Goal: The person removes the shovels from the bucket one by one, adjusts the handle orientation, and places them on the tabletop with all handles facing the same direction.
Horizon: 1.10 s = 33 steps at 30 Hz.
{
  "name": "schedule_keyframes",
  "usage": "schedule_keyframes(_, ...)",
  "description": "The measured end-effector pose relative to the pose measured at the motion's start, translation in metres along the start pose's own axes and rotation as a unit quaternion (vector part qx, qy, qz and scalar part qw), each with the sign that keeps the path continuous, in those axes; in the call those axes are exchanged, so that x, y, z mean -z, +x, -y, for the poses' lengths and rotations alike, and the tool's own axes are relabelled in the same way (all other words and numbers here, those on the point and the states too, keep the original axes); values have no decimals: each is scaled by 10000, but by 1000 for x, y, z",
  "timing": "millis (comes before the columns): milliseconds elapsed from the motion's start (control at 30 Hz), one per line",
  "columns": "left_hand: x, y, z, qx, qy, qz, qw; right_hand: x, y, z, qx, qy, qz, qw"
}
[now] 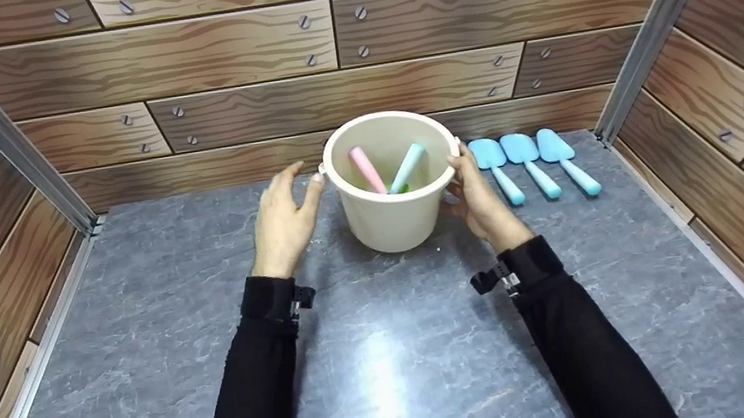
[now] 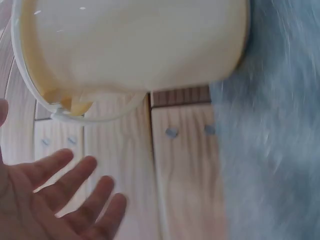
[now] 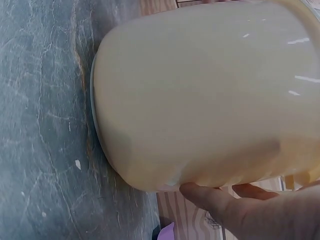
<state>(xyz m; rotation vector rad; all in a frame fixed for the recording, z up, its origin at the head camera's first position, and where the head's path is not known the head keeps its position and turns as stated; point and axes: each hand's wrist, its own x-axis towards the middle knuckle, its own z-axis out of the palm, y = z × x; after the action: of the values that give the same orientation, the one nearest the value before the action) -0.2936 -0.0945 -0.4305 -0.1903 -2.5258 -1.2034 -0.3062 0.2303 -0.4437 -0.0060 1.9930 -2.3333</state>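
Observation:
A cream plastic bucket (image 1: 392, 224) stands upright on the grey table near the back wall. A pink handle (image 1: 368, 169) and a light blue handle (image 1: 407, 167) lean inside it, with a bit of green showing below them. My right hand (image 1: 481, 199) holds the bucket's right side, thumb at the rim and fingertips against the outer wall in the right wrist view. To the left of the bucket, my left hand (image 1: 282, 220) is spread, its thumb close to the small ear on the rim. In the left wrist view its fingers hold nothing.
Three blue shovels (image 1: 531, 159) lie side by side to the right of the bucket, handles toward me. Wood-patterned panels (image 1: 239, 48) enclose the table (image 1: 172, 375) at the back and on both sides, with metal posts (image 1: 665, 24) at the corners.

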Motion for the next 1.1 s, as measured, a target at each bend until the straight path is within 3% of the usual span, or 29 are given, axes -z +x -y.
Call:
schedule_keyframes(133, -3, -2, -16, -692, 653, -628, 9935, 2, -1, 0, 3, 59, 3, 10000)
schedule_keyframes(200, -7, -2, -25, -1076, 861, -746, 9876, 3, -1, 0, 2, 71, -3, 10000)
schedule_keyframes(300, -13, 0, -41, -1558, 1134, -598, 9794, 4, -1, -1, -4, 79, -26, 10000)
schedule_keyframes(467, -21, 4, -67, -2149, 1651, -27, 9626, 6, -1, -1, -8, 63, -102, 9999)
schedule_keyframes(667, -32, 10, -90, -2272, 2056, 665, 9496, 3, -3, 0, -2, 3, -171, 9999)
schedule_keyframes(900, -44, 20, -99, -2545, 2523, 1207, 9258, 1, -2, 0, -56, 13, -97, 9999)
schedule_keyframes(1000, -43, 24, -104, -2511, 2695, 1541, 9168, 1, -1, 1, -80, 6, -79, 9999)
schedule_keyframes(1100, -39, 29, -112, -2274, 2899, 2109, 9054, 1, -1, 1, -91, -34, -69, 9999)
